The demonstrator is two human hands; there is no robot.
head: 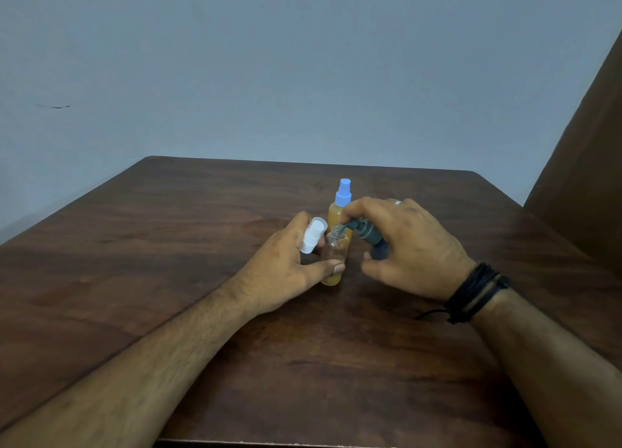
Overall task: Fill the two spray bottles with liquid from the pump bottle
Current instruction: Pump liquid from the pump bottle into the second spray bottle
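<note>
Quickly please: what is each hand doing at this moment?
Left hand: holds the open clear spray bottle and its white spray cap.
Right hand: grips the dark grey pump head, nozzle at the bottle's mouth.

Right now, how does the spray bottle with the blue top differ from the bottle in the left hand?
The blue-topped spray bottle is capped and nearly full of amber liquid; the open bottle has no top and holds only a little at its base. The blue-topped spray bottle stands free, farther back; the open bottle is held by the left hand. Both are small, clear and upright.
</note>
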